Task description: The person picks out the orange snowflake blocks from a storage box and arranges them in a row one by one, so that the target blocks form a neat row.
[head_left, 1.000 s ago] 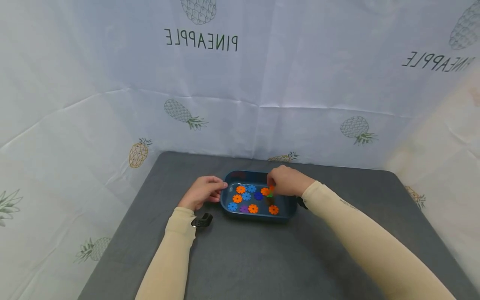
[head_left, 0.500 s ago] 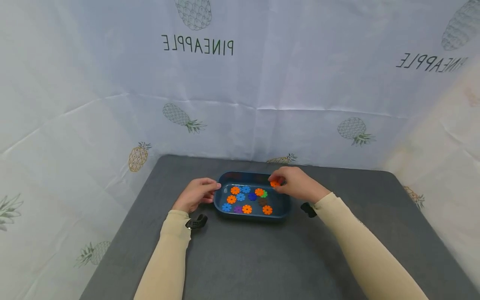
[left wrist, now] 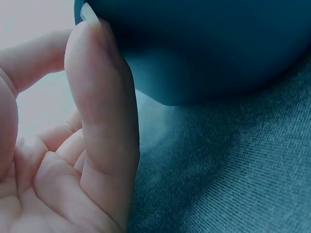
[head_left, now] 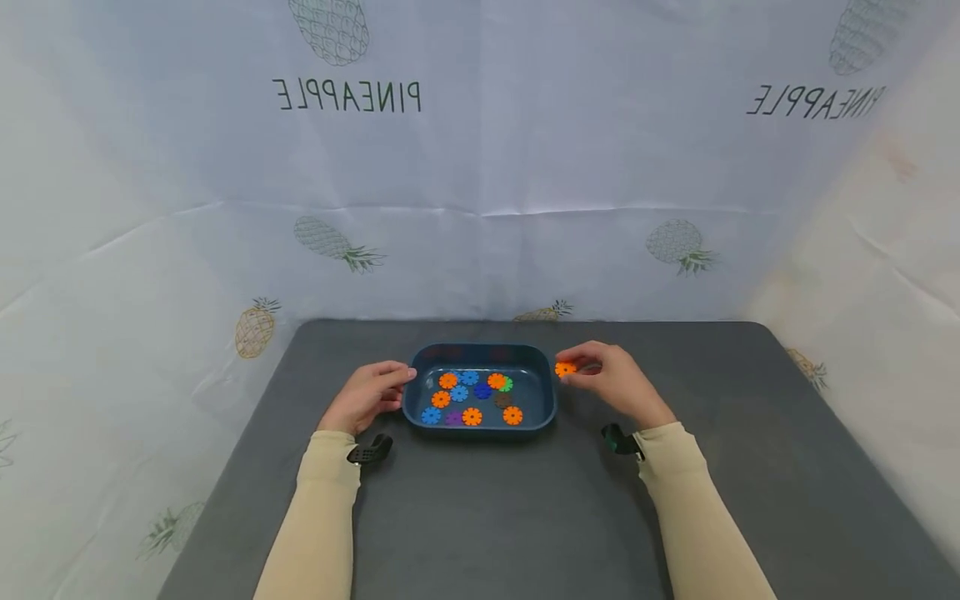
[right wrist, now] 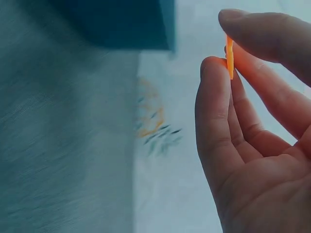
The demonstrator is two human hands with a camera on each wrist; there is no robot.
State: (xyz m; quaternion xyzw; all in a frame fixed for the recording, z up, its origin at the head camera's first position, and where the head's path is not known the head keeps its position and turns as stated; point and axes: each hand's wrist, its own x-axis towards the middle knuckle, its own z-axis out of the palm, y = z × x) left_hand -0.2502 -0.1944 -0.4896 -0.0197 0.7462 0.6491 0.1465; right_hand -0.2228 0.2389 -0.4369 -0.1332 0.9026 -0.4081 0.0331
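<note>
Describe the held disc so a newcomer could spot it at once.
Find the blue tray on the grey table. Just right of it, the right hand pinches the orange disc. Other orange discs lie in the tray; only this one is held.

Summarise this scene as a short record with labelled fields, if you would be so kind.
Left grip: holds the left rim of the tray
Right grip: pinches an orange disc outside the tray's right side
Tray: dark blue, on a gray table
Tray contents: notched discs in orange, blues, green, purple and brown
Background: pale cloth printed with pineapples
</note>
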